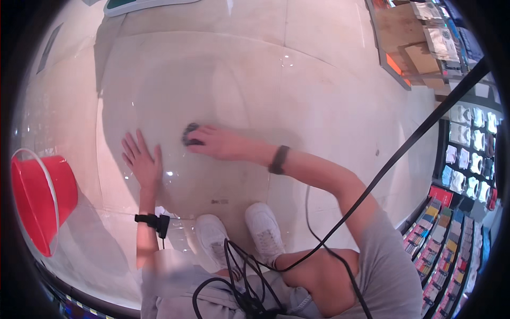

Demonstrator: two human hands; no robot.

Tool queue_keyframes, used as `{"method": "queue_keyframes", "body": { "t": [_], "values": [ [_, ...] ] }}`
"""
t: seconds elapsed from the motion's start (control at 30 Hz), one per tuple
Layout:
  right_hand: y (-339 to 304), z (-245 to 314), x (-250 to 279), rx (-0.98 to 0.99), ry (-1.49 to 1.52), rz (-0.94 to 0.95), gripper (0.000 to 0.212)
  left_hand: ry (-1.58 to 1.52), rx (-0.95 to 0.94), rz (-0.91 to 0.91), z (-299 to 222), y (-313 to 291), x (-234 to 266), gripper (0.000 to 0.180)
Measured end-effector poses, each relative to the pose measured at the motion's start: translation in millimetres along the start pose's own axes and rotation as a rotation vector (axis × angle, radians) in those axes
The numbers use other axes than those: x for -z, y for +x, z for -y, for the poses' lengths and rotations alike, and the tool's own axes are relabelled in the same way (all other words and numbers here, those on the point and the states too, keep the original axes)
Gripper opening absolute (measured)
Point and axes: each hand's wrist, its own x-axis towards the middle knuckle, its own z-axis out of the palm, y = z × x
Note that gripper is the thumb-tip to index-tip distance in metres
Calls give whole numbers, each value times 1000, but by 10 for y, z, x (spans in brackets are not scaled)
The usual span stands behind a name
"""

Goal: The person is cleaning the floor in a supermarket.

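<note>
My left hand (145, 164) rests palm down on the wet, light-coloured tile floor (308, 101), its fingers spread and nothing in them. To its right, my right hand (217, 143) is closed over a small dark scouring pad (189, 133), pressed against the tiles. Only the pad's rough dark edge shows past my fingers; the rest is covered, and slight blur softens its outline. A faint dark mark (219, 201) lies on the floor between my hands and my white shoes (212, 234).
A red bucket (40, 194) with a pale handle stands at the left. Black cables (393, 159) hang across my right side and lap. Cardboard boxes (409, 42) and shelves of packaged goods (446, 250) line the right. A green-and-white object (127, 5) lies at the far edge.
</note>
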Motion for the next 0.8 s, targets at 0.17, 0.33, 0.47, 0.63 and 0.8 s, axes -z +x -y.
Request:
{"method": "queue_keyframes", "body": {
  "t": [0.17,0.33,0.47,0.63,0.8],
  "values": [
    [1291,-513,-404,118,-147,-183,22,4,22,5,-161,10,-80,70],
    [2023,-1144,-394,78,-297,-276,24,4,61,50,-87,15,-78,71],
    [1632,-2311,108,-250,-471,-448,25,0,58,75,-171,76,-28,73],
    [-185,-2248,766,-731,-510,-334,33,1,94,126,11,4,89,74],
    [-2586,-1743,1343,-1262,-559,-262,46,-57,71,127,-63,60,73,76]
  ]
}}
